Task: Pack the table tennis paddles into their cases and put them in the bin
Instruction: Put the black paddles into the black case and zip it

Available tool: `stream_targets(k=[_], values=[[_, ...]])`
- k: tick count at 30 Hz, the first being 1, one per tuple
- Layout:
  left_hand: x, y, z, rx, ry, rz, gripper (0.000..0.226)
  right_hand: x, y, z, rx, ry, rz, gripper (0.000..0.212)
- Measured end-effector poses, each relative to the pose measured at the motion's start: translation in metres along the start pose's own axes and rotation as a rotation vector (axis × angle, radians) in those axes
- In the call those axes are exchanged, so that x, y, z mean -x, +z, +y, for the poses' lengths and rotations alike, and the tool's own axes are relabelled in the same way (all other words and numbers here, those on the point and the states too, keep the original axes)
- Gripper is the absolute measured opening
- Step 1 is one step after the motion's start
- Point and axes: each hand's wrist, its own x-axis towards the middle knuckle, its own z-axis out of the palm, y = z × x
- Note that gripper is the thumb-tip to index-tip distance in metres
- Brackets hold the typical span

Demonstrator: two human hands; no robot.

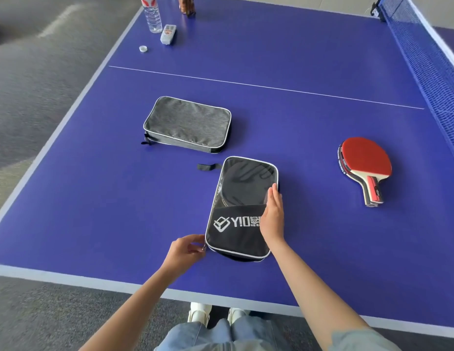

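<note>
While the right hand is lying open and flat on the black case, whose clear window is showing a dark paddle inside, the left hand is pinching the zipper pull at its near corner. A grey case and red paddles are lying on the blue counter, above grey carpet.

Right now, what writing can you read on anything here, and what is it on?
"YIO" with a tick logo: black paddle case; the characters after it are partly hidden by the right hand.
Red paddle edge and handle print: too small.
Water bottle label: unreadable.
</note>
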Motion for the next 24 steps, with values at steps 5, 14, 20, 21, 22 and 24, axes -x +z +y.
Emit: stream_targets(k=[5,14,20,21,22,24], values=[[-0.002,0.004,-0.009,-0.095,0.121,0.115,0.022,0.004,-0.001,-0.009,0.474,-0.254,-0.043,0.059],[-0.011,0.001,-0.011,-0.160,0.184,0.204,0.021,0.030,0.024,-0.024,0.392,-0.541,-0.317,0.044],[-0.005,-0.004,-0.015,-0.160,0.142,0.098,0.014,0.031,0.029,-0.024,0.403,-0.524,-0.279,0.043],[-0.003,-0.005,-0.015,-0.161,0.136,0.088,0.013,0.031,0.030,-0.024,0.407,-0.522,-0.266,0.043],[-0.002,-0.005,-0.014,-0.170,0.135,0.083,0.012,0.031,0.031,-0.024,0.413,-0.523,-0.252,0.042],[0.001,0.000,-0.010,-0.207,0.147,0.079,0.013,0.032,0.033,-0.023,0.417,-0.521,-0.227,0.041]])
